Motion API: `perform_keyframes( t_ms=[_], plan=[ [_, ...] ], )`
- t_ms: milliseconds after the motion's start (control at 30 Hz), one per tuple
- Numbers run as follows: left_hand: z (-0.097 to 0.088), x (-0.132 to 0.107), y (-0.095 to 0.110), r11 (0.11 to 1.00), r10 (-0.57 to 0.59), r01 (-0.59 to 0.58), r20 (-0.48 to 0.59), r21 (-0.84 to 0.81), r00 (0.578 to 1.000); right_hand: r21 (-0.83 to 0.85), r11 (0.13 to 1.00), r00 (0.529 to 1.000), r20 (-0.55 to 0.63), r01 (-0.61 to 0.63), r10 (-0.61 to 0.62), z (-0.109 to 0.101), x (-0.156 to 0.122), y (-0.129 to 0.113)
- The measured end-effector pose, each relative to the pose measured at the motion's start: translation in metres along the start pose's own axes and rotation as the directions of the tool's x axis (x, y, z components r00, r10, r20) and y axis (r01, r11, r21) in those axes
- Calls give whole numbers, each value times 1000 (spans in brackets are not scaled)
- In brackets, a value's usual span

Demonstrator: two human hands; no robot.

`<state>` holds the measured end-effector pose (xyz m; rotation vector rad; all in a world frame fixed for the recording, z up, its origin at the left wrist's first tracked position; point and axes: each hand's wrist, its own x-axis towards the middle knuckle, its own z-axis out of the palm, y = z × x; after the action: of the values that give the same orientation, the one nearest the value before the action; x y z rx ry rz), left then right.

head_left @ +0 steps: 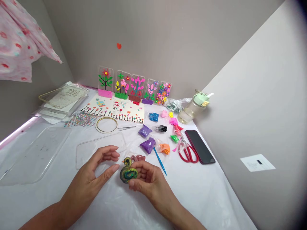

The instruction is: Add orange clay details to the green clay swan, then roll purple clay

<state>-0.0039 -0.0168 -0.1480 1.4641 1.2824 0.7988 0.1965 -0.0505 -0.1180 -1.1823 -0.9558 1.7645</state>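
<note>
My right hand [147, 179] grips a small clay swan [128, 172] with swirled green, blue and gold coils and an orange beak. Its fingers cover the swan's right side. My left hand [100, 166] is held open just left of the swan, with its fingertips close to the neck but apparently not touching. Under and beyond my left hand lies a clear phone case [102, 150]. A blue sculpting tool [159, 160] lies just beyond my right hand, and a small reddish clay piece [137, 157] sits behind the swan.
Clay-decorated phone cases [134, 86] stand along the back wall, behind a flower-painted sheet [112, 110]. Packets of coloured clay [148, 145] lie to the right, near red scissors [188, 152], a black phone [200, 147] and a water bottle [193, 108]. A larger clear case [35, 155] lies left.
</note>
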Motion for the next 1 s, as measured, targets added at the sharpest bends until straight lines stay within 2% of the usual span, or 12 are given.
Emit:
perform_keyframes(
  t_ms=[67, 267, 400, 533, 600, 633, 733, 800, 900, 1000],
  plan=[
    [2, 2, -3, 992, -56, 65, 86, -109, 995, 21, 1000, 999, -38, 18, -18, -1, 1, -2],
    [11, 2, -4, 941, -59, 165, 339, -294, 939, -43, 994, 993, -50, 101, -103, -1, 1, 3],
    [10, 0, 1, 874, -75, 242, 375, -421, 924, -224, 955, 975, -69, 192, -212, 1, -1, 8],
    [5, 0, 1, 889, -108, 253, 362, -382, 926, -376, 894, 957, -58, 243, -284, -4, -3, 6],
    [4, 1, 1, 911, -105, 226, 338, -344, 935, -543, 787, 924, -51, 292, -378, -15, -3, 3],
    [4, 2, 1, 921, -97, 209, 326, -329, 940, -641, 700, 891, -56, 315, -451, -23, -2, 1],
    [6, 3, -1, 936, -78, 174, 301, -306, 950, -884, 387, 732, -80, 262, -677, -54, 4, -6],
    [8, 3, -2, 940, -72, 163, 294, -299, 953, -957, 242, 649, -83, 160, -756, -74, 9, -9],
    [10, 3, -5, 938, -71, 163, 292, -305, 954, -990, 130, 636, -66, 54, -768, -92, 15, -11],
    [9, 3, -4, 912, -98, 215, 324, -349, 941, -992, 109, 600, -49, 64, -798, -88, 12, -14]
  ],
)
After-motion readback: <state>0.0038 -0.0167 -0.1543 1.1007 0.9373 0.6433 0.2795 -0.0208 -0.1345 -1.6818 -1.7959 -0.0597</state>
